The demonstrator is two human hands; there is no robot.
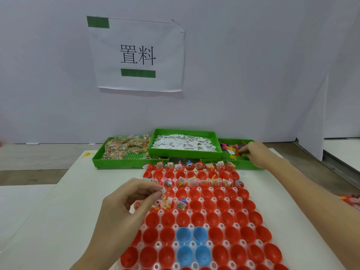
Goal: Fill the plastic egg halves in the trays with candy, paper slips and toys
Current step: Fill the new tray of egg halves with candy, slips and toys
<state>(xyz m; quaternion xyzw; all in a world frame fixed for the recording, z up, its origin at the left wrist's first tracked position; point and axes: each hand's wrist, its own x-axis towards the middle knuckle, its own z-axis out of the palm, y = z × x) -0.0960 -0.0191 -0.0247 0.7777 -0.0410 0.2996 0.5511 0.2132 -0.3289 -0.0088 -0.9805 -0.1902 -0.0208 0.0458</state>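
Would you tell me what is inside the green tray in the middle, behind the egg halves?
The middle green tray holds a heap of white paper slips printed with small black marks. The slips cover its floor, so anything beneath them cannot be seen.

Bare counter (58,211) strip along left edge of egg tray (194,221); 3 green bins (126,162) block far edge. Right arm (292,182) crosses tray's far-right corner.
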